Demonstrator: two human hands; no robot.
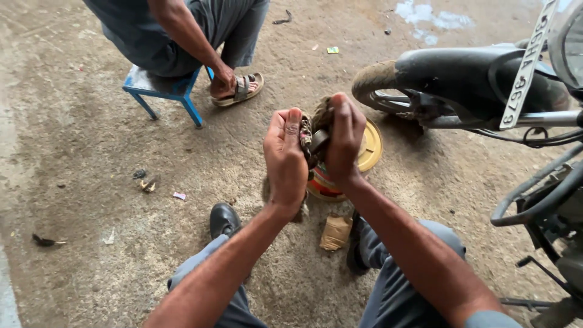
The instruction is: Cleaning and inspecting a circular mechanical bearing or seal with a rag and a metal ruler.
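Both hands work a small greasy metal part (311,141), apparently mid-cleaning; the left hand (285,159) and right hand (343,141) press together around it with a rag (320,112); just beyond the grip stands a yellow-lidded tin (371,149); farther off, a motorcycle wheel (379,85); next, I judge, calls for turning the part.

— What carries it all?

— A rough, stained concrete floor (91,133). A blue stool (163,91) stands on it at upper left, a round tin with a yellow lid (368,152) at centre.

— Anything smaller?

— A folded tan rag (335,232) below the tin, dark scraps (44,241) at lower left, a motorcycle wheel (379,85) at upper right.
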